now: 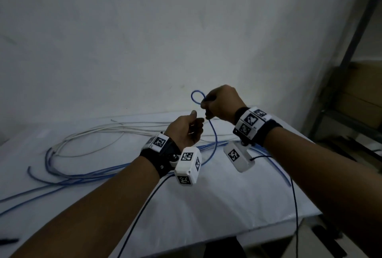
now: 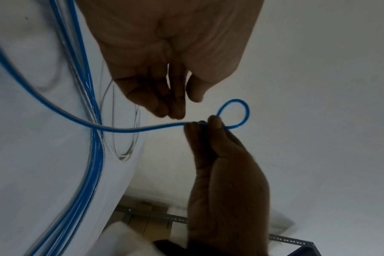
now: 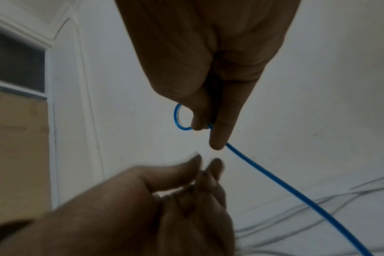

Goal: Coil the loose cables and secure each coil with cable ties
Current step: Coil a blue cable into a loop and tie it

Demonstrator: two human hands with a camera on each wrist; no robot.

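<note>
The head camera looks forward and down over both forearms. Each wrist camera views along its palm, close in. All share the blue cable (image 1: 214, 133) loop.

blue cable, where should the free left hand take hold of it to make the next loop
Probably on the straight run of the blue cable hanging just below the right hand, which pinches the small loop. Come in from the left with the left hand, thumb and fingers across it: that stretch hangs clear of the table, unlike the piled strands.
</note>
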